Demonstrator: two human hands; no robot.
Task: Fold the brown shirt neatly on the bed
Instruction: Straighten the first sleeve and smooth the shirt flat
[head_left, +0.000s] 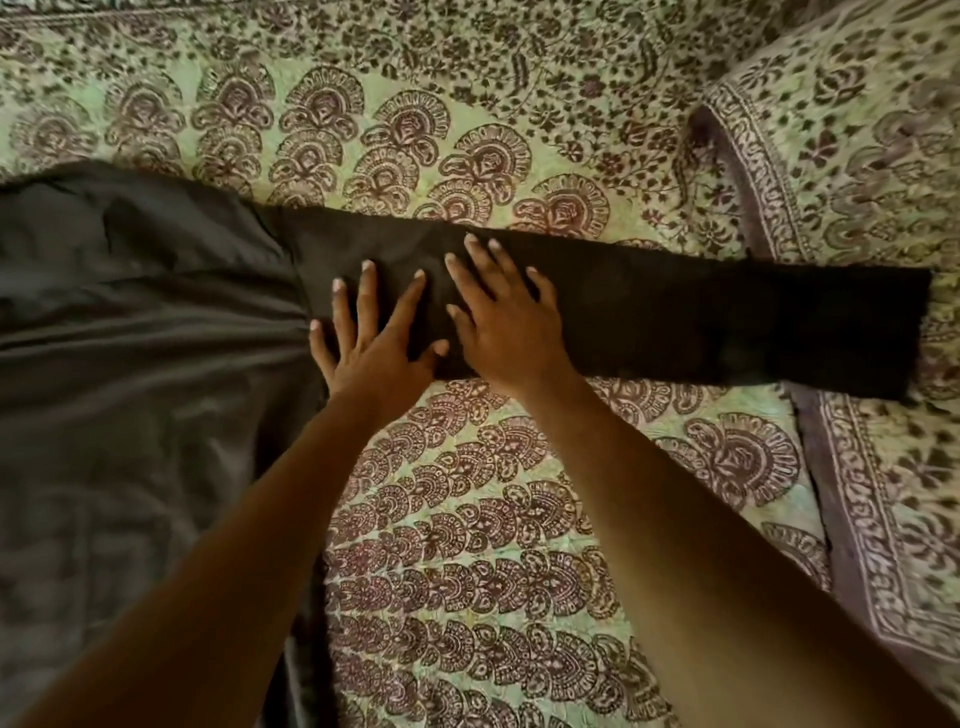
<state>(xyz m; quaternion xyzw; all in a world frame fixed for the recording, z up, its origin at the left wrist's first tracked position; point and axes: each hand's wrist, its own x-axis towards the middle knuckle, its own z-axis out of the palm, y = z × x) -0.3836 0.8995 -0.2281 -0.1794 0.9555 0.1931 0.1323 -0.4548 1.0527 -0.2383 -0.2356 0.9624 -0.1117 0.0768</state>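
Fingers spread flat on both: left hand (371, 338) and right hand (506, 322) press side by side, gripping nothing, on the sleeve (675, 322) near the shoulder. Brown shirt (130, 338) lies spread on patterned bedspread (493, 519), sleeve stretched right. Step: smoothing sleeve. Next probably folding the sleeve across the body, needs a grasp near cuff.

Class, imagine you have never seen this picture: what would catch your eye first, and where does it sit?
First, the two hands, left hand and right hand, pressed flat side by side on the dark sleeve, which stretches straight out to the right across the middle. Next, the brown shirt body spreading wrinkled over the left side. Under everything lies the green bedspread, printed with dark floral fans.
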